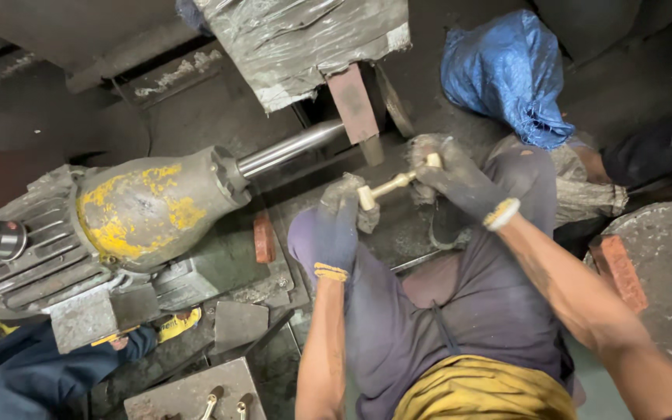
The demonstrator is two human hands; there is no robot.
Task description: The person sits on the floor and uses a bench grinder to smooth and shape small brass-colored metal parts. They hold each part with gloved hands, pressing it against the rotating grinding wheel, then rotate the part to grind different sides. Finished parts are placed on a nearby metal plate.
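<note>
Head view looks down on both my gloved hands, held over my lap in front of a grey machine. Between them runs a small brass fitting (389, 187), a slim rod with a pale knob at each end. My left hand (334, 229) pinches the nearer knob; my right hand (460, 183) closes its fingers round the far one. Just left sits a motor housing (145, 206) with worn yellow paint and a polished steel shaft (289, 148); a blue plastic bag (511, 74) lies behind.

Dark grimy workshop floor (219, 109), perhaps concrete
</note>
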